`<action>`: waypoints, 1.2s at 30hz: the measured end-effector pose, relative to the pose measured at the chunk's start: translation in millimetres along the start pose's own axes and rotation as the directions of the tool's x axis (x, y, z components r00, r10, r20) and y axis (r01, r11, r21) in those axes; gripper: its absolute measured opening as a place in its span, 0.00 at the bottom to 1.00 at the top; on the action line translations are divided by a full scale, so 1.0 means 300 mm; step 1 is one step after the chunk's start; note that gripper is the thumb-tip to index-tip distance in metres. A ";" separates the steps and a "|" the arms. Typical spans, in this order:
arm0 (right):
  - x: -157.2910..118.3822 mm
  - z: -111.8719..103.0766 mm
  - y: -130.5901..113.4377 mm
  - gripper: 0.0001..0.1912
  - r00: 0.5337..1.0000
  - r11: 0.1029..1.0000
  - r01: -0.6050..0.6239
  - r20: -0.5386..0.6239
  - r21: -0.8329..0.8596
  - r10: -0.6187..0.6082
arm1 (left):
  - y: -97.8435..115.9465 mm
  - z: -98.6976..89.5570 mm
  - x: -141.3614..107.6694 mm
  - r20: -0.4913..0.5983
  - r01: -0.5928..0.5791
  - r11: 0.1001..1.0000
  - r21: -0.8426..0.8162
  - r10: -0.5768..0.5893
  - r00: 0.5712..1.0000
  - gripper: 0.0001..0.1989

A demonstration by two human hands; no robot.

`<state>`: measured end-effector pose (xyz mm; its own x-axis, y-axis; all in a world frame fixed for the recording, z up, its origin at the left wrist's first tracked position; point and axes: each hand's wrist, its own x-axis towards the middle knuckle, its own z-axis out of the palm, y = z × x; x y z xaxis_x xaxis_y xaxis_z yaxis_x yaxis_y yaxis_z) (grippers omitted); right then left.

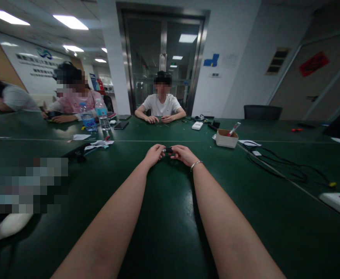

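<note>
Between my two hands, just above the green table [170, 217], is a small black cylinder with a silvery end [168, 150]; its exact kind is too small to make out. My left hand [154, 155] pinches the silvery end at its left. From the other side, my right hand [184, 154] grips the black end with thumb and fingertips. A silver bracelet [196, 165] circles my right wrist. Both forearms reach forward over the tabletop.
Ahead to the right stands a small box [226, 139] holding a pen-like item. Black cables [286, 170] run along the right. Two water bottles [101, 115], a phone [121, 125] and crumpled paper [98, 144] lie left. A person in white [161, 104] sits opposite; others sit left.
</note>
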<state>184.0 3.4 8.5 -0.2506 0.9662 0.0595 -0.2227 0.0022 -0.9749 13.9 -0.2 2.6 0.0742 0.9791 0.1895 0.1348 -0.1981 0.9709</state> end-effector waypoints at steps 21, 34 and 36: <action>-0.002 0.000 -0.002 0.02 1.000 1.000 0.003 0.006 -0.013 -0.003 | -0.006 -0.003 0.005 -0.015 -0.016 1.000 -0.001 0.016 1.000 0.06; -0.009 0.010 -0.013 0.03 1.000 1.000 -0.012 -0.010 -0.008 0.012 | 0.002 -0.004 0.000 -0.001 0.003 1.000 -0.007 -0.003 1.000 0.08; -0.009 0.010 -0.013 0.03 1.000 1.000 -0.011 -0.004 -0.008 0.011 | -0.006 -0.006 0.005 0.007 -0.021 1.000 -0.007 0.021 1.000 0.09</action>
<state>182.8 0.1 12.8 -0.2491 0.9673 0.0476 -0.2122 -0.0066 -0.9772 12.0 1.8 1.4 0.0838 0.9743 0.2088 0.1263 -0.2183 0.9677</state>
